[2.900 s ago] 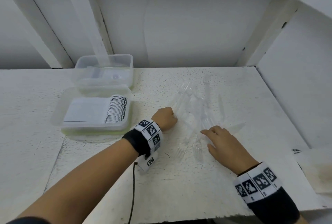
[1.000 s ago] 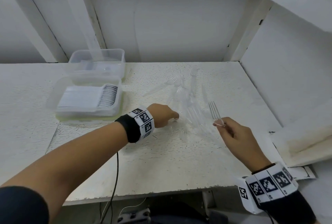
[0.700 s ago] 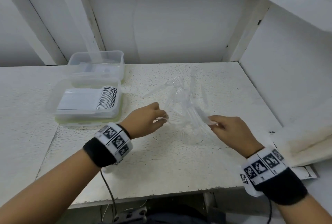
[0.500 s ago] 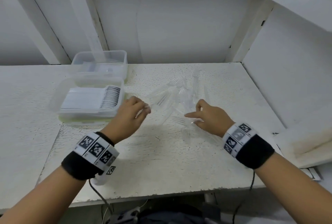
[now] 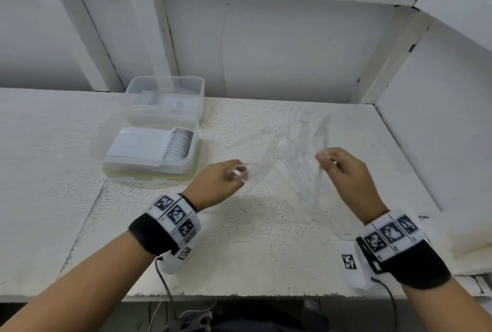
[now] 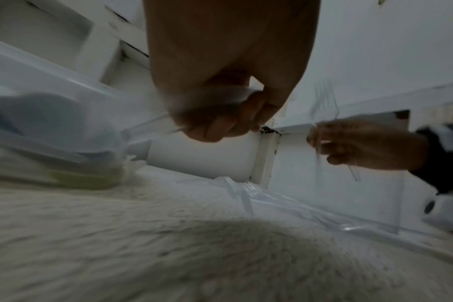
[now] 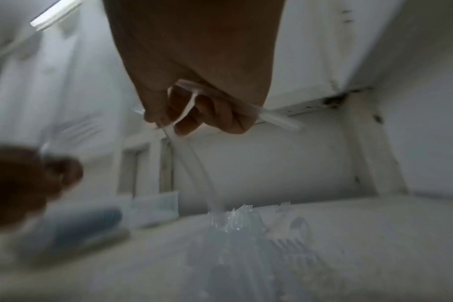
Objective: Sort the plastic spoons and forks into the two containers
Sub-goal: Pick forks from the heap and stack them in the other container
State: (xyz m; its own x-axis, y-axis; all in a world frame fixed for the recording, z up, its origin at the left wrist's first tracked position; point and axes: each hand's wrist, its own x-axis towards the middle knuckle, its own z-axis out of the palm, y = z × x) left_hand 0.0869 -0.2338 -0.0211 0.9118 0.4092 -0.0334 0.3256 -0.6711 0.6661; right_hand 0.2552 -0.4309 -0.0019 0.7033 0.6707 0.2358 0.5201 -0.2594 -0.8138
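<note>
**Both hands up off the table, each with clear plastic cutlery**

No brand or readable writing shows anywhere; the only markings are the black-and-white square code tags on the two wristbands (image 5: 174,213).

The left hand (image 5: 217,182) is raised above the table (image 5: 239,251), just right of the nearer container (image 5: 151,150). Its grip is closed: fingers curled and thumb pressed round a clear plastic piece (image 6: 153,124) whose handle sticks out toward that container. Blur keeps me from telling whether it is a fork or a spoon.

The right hand (image 5: 346,174) is farther from the nearer container, beyond the loose pile of clear cutlery (image 5: 290,150) on the table. Its grip is also closed, fingers curled around a clear plastic fork (image 6: 323,102), tines pointing up above the knuckles and handle hanging below. The right wrist view shows a second clear strip (image 7: 277,120) crossing the same fingers.

The nearer container holds a tight row of stacked pieces, dark-edged at their right end. Directly behind it, against the wall, stands the farther container (image 5: 165,94), with a few clear pieces inside, too faint to name.
</note>
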